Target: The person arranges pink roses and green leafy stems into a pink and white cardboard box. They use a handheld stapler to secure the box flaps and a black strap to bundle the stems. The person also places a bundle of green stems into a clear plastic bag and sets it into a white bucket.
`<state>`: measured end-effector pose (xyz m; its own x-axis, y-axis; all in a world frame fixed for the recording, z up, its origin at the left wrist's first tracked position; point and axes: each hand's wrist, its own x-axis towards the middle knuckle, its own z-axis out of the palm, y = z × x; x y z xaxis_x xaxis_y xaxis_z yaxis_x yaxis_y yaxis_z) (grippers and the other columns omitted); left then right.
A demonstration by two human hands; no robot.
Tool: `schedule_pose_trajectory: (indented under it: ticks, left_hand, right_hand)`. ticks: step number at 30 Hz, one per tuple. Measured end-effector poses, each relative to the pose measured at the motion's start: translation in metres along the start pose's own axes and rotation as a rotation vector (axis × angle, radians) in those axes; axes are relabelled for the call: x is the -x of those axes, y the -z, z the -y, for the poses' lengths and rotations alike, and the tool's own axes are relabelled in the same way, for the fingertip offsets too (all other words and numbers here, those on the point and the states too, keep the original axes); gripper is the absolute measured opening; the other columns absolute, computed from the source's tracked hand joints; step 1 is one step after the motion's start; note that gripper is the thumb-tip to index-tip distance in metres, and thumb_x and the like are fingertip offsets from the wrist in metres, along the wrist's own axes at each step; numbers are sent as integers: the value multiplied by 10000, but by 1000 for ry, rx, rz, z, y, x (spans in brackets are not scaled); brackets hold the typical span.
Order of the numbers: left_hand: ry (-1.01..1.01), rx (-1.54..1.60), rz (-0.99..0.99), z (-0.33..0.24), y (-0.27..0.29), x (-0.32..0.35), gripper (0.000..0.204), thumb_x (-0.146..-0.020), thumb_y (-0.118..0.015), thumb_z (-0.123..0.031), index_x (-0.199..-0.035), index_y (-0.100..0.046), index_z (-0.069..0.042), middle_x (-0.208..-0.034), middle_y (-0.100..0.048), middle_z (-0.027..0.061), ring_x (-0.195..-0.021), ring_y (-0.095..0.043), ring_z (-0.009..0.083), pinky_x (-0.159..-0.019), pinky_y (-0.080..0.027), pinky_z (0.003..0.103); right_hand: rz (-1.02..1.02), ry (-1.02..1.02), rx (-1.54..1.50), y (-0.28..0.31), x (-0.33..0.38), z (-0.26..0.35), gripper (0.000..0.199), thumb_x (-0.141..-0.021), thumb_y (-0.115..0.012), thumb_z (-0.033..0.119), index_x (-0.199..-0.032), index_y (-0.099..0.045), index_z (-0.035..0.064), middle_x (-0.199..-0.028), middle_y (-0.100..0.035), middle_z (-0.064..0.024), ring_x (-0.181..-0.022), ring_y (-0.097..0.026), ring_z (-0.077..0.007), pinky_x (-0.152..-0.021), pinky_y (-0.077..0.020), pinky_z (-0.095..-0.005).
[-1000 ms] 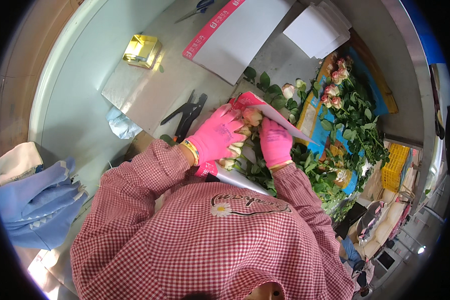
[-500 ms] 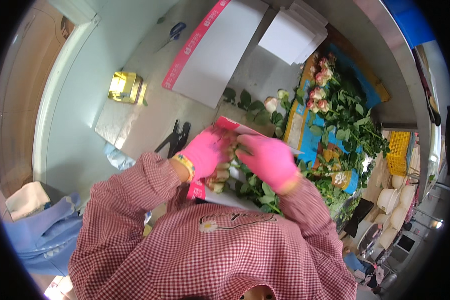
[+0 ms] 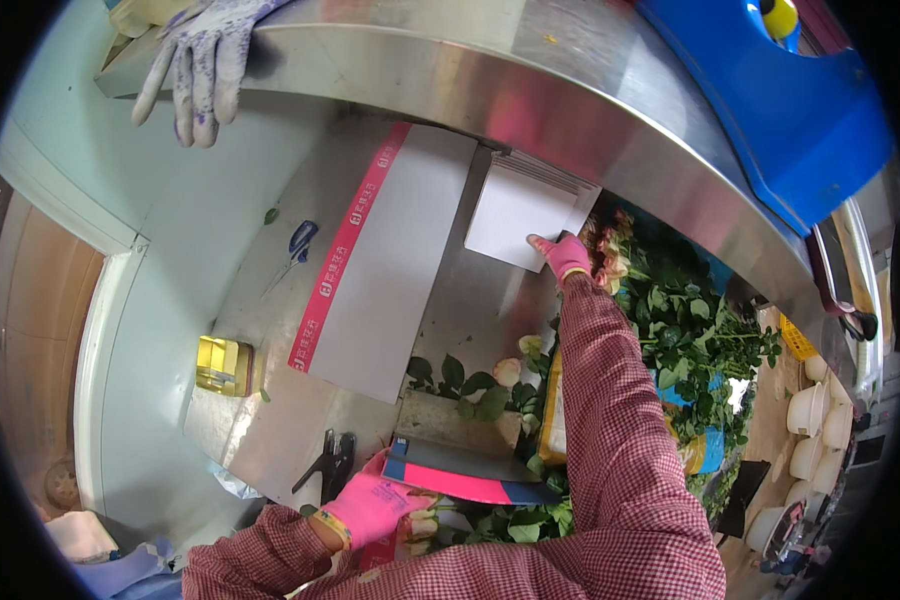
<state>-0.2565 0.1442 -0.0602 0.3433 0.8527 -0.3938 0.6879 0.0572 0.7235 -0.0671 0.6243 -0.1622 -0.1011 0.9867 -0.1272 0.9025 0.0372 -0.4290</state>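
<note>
My left hand [image 3: 372, 508], in a pink glove, is closed on a wrapping sheet [image 3: 470, 482] with a pink and dark blue edge. Pale rose heads [image 3: 422, 525] show just under that sheet, beside my fingers, and leafy stems [image 3: 520, 525] stick out to its right. Reaching far forward, my gloved right hand [image 3: 567, 256] grips the near right corner of a stack of white sheets [image 3: 520, 212]. One digit lies on the top sheet; the other fingers are partly hidden.
A steel shelf [image 3: 420, 75] overhangs the far side, with a glove [image 3: 205, 75] and a blue container [image 3: 780, 120]. A long white sheet [image 3: 390, 270], scissors [image 3: 295, 250], a black clamp-like tool [image 3: 330, 465], a yellow block [image 3: 225, 366] and more roses [image 3: 680, 310] surround my hands.
My right hand has left the roses and stretched forward to the white stack. My left hand stays at the wrapped roses, and the sheet's pink and blue edge now shows over them. The view has tilted forward.
</note>
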Motion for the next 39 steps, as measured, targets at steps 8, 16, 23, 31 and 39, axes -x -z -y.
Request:
schedule_pose_trajectory:
  ticks: [8,16,23,31,39]
  left_hand:
    - [110,470,-19,-5,-17,7,312,-941,-586,-305,-1175,-618,-100,-1209,-663,36,-1156,-579,168,-1154,-263,376]
    - [-476,-372,-274,38,-43,31,389,-774,-607,-160,-1148,-682,-241,-1424,-487,113,-1377,-373,340,-1143,-260,512]
    - [-473,-467,-308,44,-59,42,323,-729,-616,-83,-1042,-695,-98,-1471,-402,123,-1349,-366,345,-1106,-326,476]
    - [-287,-444,-390,16,-69,71,390,-782,-650,-183,-1170,-624,-159,-1427,-453,123,-1357,-365,344,-1132,-292,491]
    - [-424,-581,-11,3,-59,41,733,-730,-726,-451,-1405,-505,-270,-1540,-284,161,-1444,-185,405,-1182,-125,552]
  right_hand:
    - [-56,289,259,72,68,-30,679,-845,-598,645,-973,-690,-16,-891,-699,-223,-906,-671,-398,-817,-511,-483]
    - [436,123,-914,155,481,-3,276,-840,-740,189,-1014,-680,-17,-964,-692,-73,-902,-634,-136,-788,-518,-279]
    - [782,-114,-320,40,516,-62,486,-842,-733,417,-804,-655,-60,-654,-648,-77,-541,-593,-140,-528,-488,-277]
    - [874,-239,-264,42,515,-43,494,-859,-714,400,-904,-655,-88,-689,-666,-94,-582,-613,-140,-558,-492,-262]
    - [626,32,193,75,561,-46,393,-897,-591,439,-973,-695,68,-940,-698,-159,-903,-659,-368,-807,-520,-439]
